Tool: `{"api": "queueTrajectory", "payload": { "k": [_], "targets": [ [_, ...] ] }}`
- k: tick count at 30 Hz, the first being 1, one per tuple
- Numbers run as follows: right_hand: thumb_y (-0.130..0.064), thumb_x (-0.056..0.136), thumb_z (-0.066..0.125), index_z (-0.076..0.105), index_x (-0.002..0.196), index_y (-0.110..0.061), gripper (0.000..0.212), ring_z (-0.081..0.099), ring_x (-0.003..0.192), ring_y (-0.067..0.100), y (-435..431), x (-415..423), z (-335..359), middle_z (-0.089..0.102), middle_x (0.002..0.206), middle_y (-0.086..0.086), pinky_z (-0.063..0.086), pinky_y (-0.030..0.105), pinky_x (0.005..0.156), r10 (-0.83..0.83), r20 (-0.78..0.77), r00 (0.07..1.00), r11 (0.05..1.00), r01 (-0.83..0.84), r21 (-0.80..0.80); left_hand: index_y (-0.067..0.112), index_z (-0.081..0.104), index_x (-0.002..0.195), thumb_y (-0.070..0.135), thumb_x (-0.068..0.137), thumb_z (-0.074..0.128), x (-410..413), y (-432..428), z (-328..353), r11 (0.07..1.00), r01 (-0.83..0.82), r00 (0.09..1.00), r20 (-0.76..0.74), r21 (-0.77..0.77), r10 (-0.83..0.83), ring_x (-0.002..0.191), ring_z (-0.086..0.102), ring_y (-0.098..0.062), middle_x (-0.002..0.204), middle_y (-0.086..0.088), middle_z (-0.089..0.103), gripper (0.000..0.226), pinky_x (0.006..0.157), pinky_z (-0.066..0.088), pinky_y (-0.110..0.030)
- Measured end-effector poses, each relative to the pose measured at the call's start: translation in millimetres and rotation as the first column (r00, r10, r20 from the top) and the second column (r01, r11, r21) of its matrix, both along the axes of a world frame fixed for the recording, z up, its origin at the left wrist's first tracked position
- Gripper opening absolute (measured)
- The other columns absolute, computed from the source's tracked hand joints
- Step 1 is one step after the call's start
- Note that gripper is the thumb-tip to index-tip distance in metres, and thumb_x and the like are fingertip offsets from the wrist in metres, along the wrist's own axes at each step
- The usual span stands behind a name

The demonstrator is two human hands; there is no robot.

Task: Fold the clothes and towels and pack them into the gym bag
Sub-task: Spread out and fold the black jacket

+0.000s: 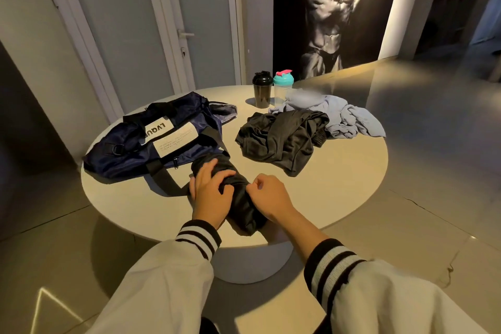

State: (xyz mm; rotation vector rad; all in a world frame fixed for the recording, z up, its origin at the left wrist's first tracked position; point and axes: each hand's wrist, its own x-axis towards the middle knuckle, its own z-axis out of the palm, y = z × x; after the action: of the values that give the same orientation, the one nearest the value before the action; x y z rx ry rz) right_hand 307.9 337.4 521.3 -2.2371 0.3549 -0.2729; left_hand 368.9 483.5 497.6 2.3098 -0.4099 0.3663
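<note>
A rolled black garment (244,206) lies near the front edge of the round white table (339,187). My left hand (211,192) rests on its left side, fingers spread and bent over the cloth. My right hand (268,198) pinches the fabric at the roll's right side with curled fingers. The navy gym bag (151,141) lies on the left of the table, its black strap running toward the roll. A crumpled black garment (282,138) sits right of centre. Behind it lies a light blue towel (349,119).
A black shaker bottle (262,89) and a clear shaker with a teal lid (282,87) stand at the table's far edge. Beyond are white doors (198,22) and a large wall poster (333,8). Tiled floor surrounds the pedestal table.
</note>
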Motion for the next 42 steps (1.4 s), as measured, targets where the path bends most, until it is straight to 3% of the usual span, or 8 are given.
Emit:
{"api": "queueTrajectory", "payload": {
  "k": [3, 9, 15, 21, 29, 35, 39, 42],
  "targets": [
    [-0.029, 0.092, 0.054, 0.046, 0.105, -0.023, 0.017, 0.055, 0.075, 0.023, 6.1, -0.2, 4.1, 0.066, 0.092, 0.008, 0.042, 0.033, 0.064, 0.111, -0.071, 0.991, 0.988, -0.102, 0.118, 0.046, 0.047, 0.130, 0.039, 0.091, 0.056, -0.4, 6.0, 1.5, 0.967, -0.253, 0.953, -0.176, -0.013, 0.247, 0.141, 0.028, -0.027, 0.156, 0.002, 0.030, 0.040, 0.116, 0.023, -0.053],
    [-0.039, 0.094, 0.052, 0.052, 0.109, -0.021, 0.023, 0.059, 0.093, 0.019, 2.7, 11.7, 16.5, 0.064, 0.107, 0.005, 0.045, 0.032, 0.072, 0.092, -0.143, 0.985, 0.949, -0.043, 0.313, 0.048, 0.040, 0.139, 0.041, 0.096, 0.047, 4.5, -1.8, 4.0, 1.000, -0.019, 0.965, -0.262, 0.003, 0.019, 0.142, 0.036, -0.026, 0.159, 0.002, 0.031, 0.044, 0.118, 0.022, -0.051],
    [-0.047, 0.096, 0.050, 0.038, 0.130, -0.027, 0.041, 0.060, 0.108, 0.028, 5.6, 35.6, 10.4, 0.060, 0.122, 0.009, 0.049, 0.043, 0.098, 0.014, -0.020, 1.000, 0.934, -0.006, 0.357, 0.066, 0.045, 0.122, 0.047, 0.067, 0.062, 15.9, -1.6, 11.3, 0.896, 0.049, 0.873, -0.417, -0.441, -0.253, 0.123, 0.055, -0.023, 0.145, 0.003, 0.043, 0.061, 0.101, 0.051, -0.050],
    [-0.033, 0.103, 0.050, 0.027, 0.148, -0.026, 0.051, 0.057, 0.113, 0.018, 7.8, 71.4, 8.5, 0.053, 0.136, 0.004, 0.047, 0.036, 0.098, 0.040, 0.134, 0.990, 0.807, -0.111, 0.580, 0.051, 0.041, 0.138, 0.052, 0.082, 0.061, 65.6, -22.2, 37.6, 0.819, -0.047, 0.903, -0.375, -0.571, -0.209, 0.115, 0.055, -0.019, 0.128, 0.004, 0.051, 0.060, 0.104, 0.047, -0.049],
    [-0.032, 0.104, 0.051, 0.037, 0.142, -0.031, 0.041, 0.060, 0.114, 0.007, -4.9, 142.2, 43.7, 0.058, 0.131, -0.006, 0.049, 0.025, 0.097, 0.105, 0.181, 0.978, 0.695, -0.203, 0.690, 0.040, 0.049, 0.141, 0.058, 0.087, 0.064, 162.3, -25.8, 84.8, 0.803, 0.009, 0.803, -0.475, -0.596, -0.361, 0.125, 0.054, -0.013, 0.142, 0.005, 0.052, 0.058, 0.105, 0.048, -0.039],
    [-0.040, 0.102, 0.052, 0.044, 0.119, -0.048, 0.021, 0.059, 0.118, 0.015, 13.1, 150.8, 131.0, 0.057, 0.130, 0.000, 0.047, 0.036, 0.105, 0.129, 0.022, 0.991, 0.719, -0.108, 0.686, 0.031, 0.054, 0.127, 0.058, 0.097, 0.047, 149.1, -14.4, 166.9, 0.903, -0.174, 0.813, -0.575, -0.392, -0.093, 0.114, 0.054, -0.017, 0.127, 0.004, 0.058, 0.041, 0.098, 0.043, -0.036],
    [-0.040, 0.098, 0.056, 0.046, 0.125, -0.039, 0.029, 0.054, 0.123, 0.020, 27.0, 148.7, 180.2, 0.053, 0.133, 0.005, 0.045, 0.040, 0.107, 0.234, -0.020, 0.972, 0.782, -0.176, 0.598, 0.024, 0.050, 0.112, 0.034, 0.104, 0.046, 141.6, 1.7, 216.0, 0.791, -0.404, 0.743, -0.669, -0.461, -0.011, 0.103, 0.052, -0.021, 0.115, -0.006, 0.056, 0.013, 0.089, 0.040, -0.033],
    [-0.017, 0.102, 0.054, 0.045, 0.130, -0.023, 0.030, 0.058, 0.116, 0.021, 36.9, 158.4, 201.1, 0.056, 0.128, 0.007, 0.049, 0.033, 0.100, 0.276, -0.063, 0.959, 0.793, -0.190, 0.579, 0.019, 0.053, 0.115, 0.036, 0.104, 0.049, 152.1, 24.2, 236.7, 0.865, -0.365, 0.744, -0.666, -0.343, 0.050, 0.096, 0.054, -0.024, 0.108, -0.010, 0.059, 0.021, 0.081, 0.038, -0.031]
  ]
}}
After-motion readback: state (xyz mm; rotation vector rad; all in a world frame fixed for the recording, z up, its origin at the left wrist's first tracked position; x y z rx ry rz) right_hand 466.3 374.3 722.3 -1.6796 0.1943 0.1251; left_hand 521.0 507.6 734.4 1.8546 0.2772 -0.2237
